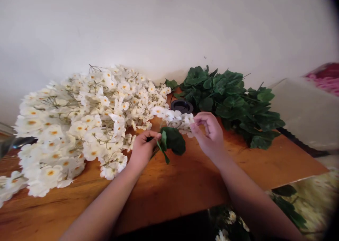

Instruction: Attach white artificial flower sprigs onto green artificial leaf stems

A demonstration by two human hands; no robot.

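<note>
My left hand (143,150) grips the stem end of a sprig of artificial white flowers (169,116), with a dark green fabric leaf (173,140) hanging just beside my fingers. My right hand (208,135) pinches the flower heads at the sprig's far end, above the table. To the left lies a large heap of white, yellow-centred artificial flowers (79,122), its edge close to my left hand. A heap of dark green artificial leaves (227,100) lies behind my right hand, not touching it.
The heaps rest on an orange-brown wooden table (169,195) against a white wall (169,32). A round black object (182,106) sits between them. A pale board (307,114) leans at the right, near pink cloth (325,78). Floral-patterned material (293,202) shows below the table's front edge.
</note>
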